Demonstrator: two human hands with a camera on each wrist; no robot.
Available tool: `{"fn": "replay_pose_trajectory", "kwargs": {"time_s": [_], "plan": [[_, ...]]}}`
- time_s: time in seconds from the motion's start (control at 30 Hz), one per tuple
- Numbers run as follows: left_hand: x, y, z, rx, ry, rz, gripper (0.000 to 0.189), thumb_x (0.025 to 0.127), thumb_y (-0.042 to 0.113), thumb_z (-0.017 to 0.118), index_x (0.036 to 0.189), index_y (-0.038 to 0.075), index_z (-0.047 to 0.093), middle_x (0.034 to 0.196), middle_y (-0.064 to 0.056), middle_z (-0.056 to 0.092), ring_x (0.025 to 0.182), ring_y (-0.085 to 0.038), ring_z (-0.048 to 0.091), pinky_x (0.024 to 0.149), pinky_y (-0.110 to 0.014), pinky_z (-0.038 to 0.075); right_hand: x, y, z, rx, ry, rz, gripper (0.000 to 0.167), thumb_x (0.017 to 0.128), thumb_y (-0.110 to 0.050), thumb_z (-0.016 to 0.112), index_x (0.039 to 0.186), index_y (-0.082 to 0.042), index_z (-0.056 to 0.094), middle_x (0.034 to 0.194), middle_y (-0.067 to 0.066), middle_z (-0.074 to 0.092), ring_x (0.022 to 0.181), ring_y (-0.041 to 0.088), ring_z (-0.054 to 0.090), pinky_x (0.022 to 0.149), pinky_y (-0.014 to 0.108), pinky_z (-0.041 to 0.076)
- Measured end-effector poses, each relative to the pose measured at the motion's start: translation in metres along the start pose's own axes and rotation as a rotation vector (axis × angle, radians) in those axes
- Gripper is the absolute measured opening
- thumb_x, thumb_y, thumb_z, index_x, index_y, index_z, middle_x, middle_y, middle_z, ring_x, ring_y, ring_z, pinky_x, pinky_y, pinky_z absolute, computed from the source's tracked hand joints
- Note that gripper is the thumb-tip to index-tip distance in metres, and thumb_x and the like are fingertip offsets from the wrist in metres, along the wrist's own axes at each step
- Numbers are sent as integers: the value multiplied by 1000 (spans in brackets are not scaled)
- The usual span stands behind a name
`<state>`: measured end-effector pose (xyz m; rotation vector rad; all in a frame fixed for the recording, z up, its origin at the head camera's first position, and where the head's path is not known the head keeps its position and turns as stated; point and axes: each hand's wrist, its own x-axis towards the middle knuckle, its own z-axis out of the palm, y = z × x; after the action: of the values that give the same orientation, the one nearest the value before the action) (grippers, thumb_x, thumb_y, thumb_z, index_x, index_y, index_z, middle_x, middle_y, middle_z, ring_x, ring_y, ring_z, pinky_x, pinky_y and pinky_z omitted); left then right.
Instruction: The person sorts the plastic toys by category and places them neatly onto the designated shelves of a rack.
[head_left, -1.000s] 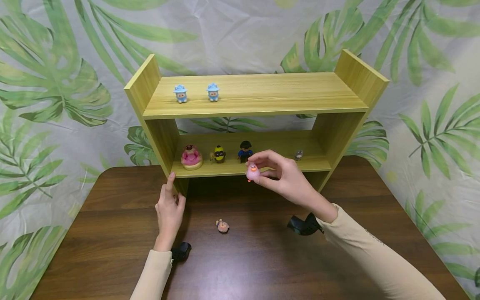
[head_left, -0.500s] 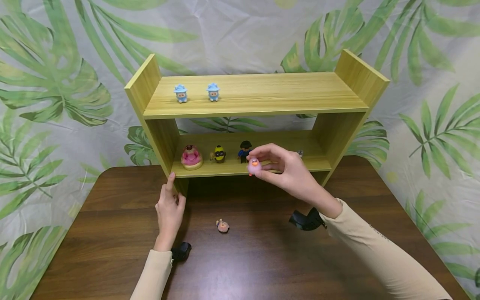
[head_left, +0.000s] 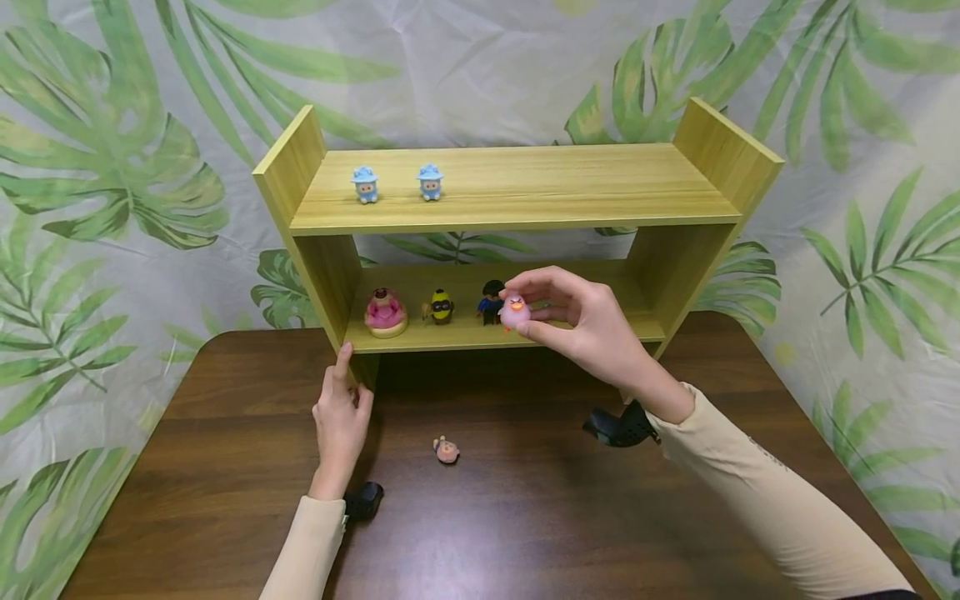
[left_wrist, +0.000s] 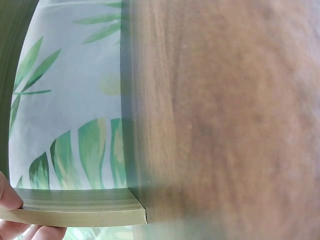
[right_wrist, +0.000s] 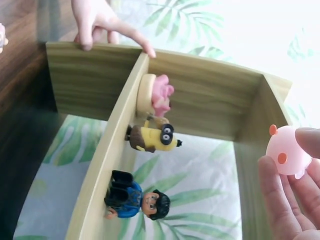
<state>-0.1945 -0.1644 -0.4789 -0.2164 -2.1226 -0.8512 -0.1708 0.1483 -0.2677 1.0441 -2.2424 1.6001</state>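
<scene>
A small pink duck figurine [head_left: 515, 311] with an orange beak is pinched between thumb and fingers of my right hand [head_left: 596, 325], in front of the middle shelf board. Its round underside with orange feet shows in the right wrist view. Just behind it, a dark-haired figure in blue [right_wrist: 129, 200] stands on that board, partly covered in the head view. My left hand [head_left: 341, 412] grips the front edge of the wooden shelf's left side panel [left_wrist: 80, 217], thumb on one face and fingers on the other. Its index finger reaches the end of the middle board.
On the middle board stand a pink bear figurine [head_left: 386, 312] and a yellow minion figurine [head_left: 441, 307]. Two blue-hatted figurines [head_left: 365, 185] sit on the top board [head_left: 562, 187]. Another small figurine [head_left: 446, 451] lies on the brown table [head_left: 480, 525] before the shelf.
My right hand has risen and shifted slightly right with the duck, up to the blue figure. It now hides the small grey figurine on the board's right. My left hand keeps its hold.
</scene>
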Motion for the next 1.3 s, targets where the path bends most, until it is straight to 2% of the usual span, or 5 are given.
{"fn": "replay_pose_trajectory", "kwargs": {"time_s": [0.2, 0.63, 1.3], "plan": [[0, 0, 1, -1, 6, 7, 88, 78, -15, 55, 146, 33, 29, 83, -13, 44, 56, -17, 32, 47, -35, 28, 4, -3, -1, 16, 18, -11, 34, 81, 7, 70, 114, 2, 62, 111, 11, 65, 96, 21, 64, 80, 34, 51], [0, 0, 0, 3, 4, 0, 86, 79, -14, 56, 146, 33, 29, 83, -13, 44, 56, -18, 32, 47, -36, 29, 16, -12, -10, 14, 32, -91, 34, 82, 8, 68, 115, 3, 59, 110, 14, 64, 97, 23, 63, 82, 34, 50], [0, 0, 0, 7, -5, 2, 86, 79, -14, 55, 146, 33, 28, 83, -13, 44, 56, -17, 32, 47, -35, 28, 35, -27, -15, 29, 85, -149, 35, 81, 12, 67, 115, 8, 59, 110, 18, 64, 97, 24, 62, 83, 34, 50]]}}
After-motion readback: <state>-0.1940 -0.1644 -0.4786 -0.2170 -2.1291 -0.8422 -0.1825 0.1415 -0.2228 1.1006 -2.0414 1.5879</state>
